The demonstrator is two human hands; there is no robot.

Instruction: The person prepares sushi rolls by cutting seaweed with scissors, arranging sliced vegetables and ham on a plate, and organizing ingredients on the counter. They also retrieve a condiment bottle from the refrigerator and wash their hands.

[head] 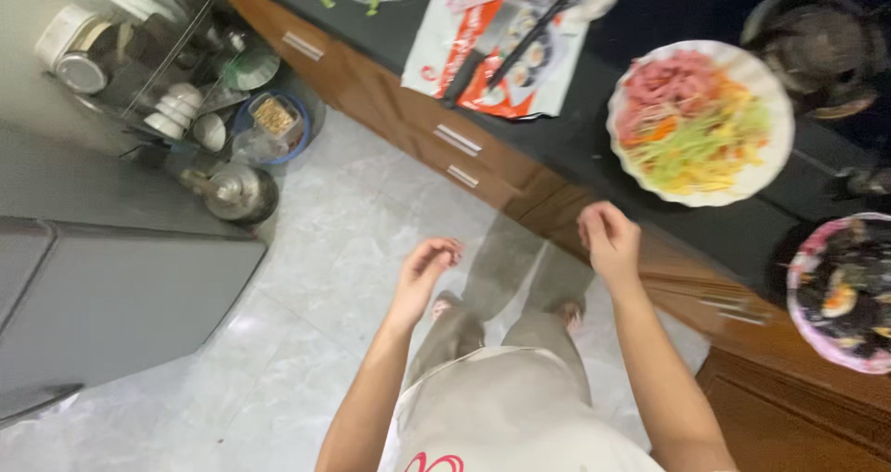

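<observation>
Hands hang in the air over the pale floor, in front of a dark counter with brown drawers. The left hand is curled loosely, fingers bent in toward the thumb, and it holds nothing that I can see. The right hand is just beside the counter edge, with its fingertips pressed together in a small pinch; I cannot tell if anything tiny sits between them. Both hands are well apart from each other.

Nearest to the right hand, up on the counter, sits a white plate piled with pink, orange, yellow and green strips of food. A pink-rimmed plate with dark rolls is at the far right. A red and white packet lies farther along the counter, with black chopsticks across it. On the floor by the wall stands a rack of bowls and a silver pot
</observation>
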